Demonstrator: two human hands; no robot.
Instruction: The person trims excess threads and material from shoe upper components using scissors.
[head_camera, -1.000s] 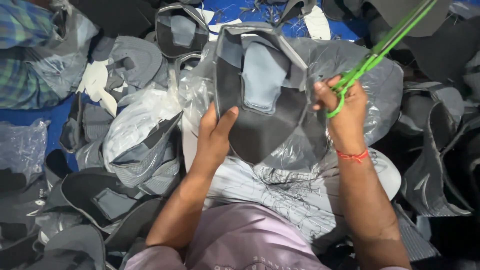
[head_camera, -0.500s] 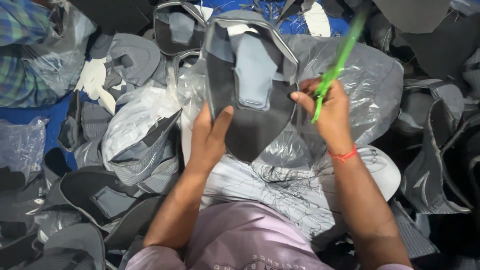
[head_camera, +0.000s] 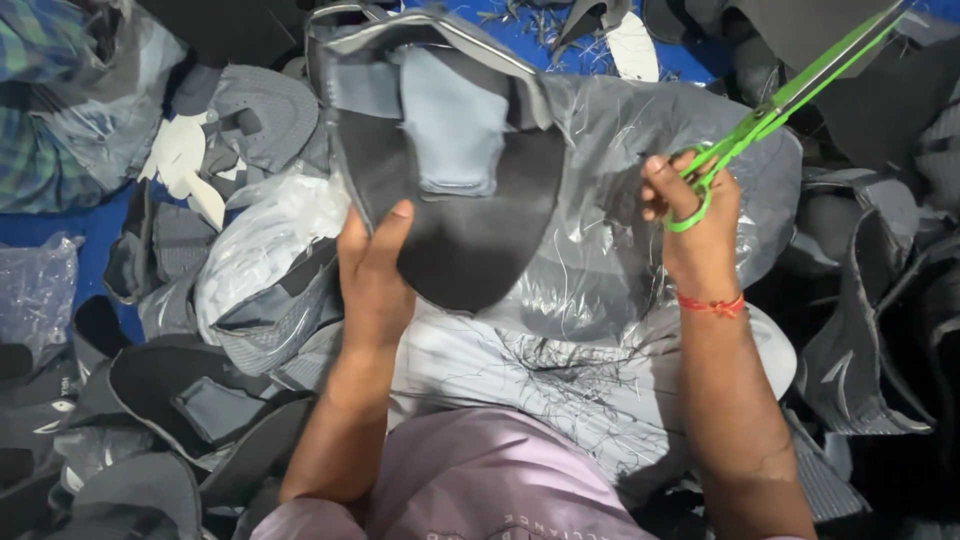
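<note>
Gripping the dark shoe upper (head_camera: 470, 200) by its lower-left edge, left hand (head_camera: 375, 275); right hand (head_camera: 695, 215) clenches green scissors (head_camera: 780, 105).

Even, bright overhead light is falling across the scene; glare is glinting off the plastic bags (head_camera: 640, 150); the frame edges are blurring slightly.

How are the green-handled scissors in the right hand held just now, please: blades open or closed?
Closed: the green-handled scissors show one straight line of blades with no gap, pointing up and away from the right hand.
</note>
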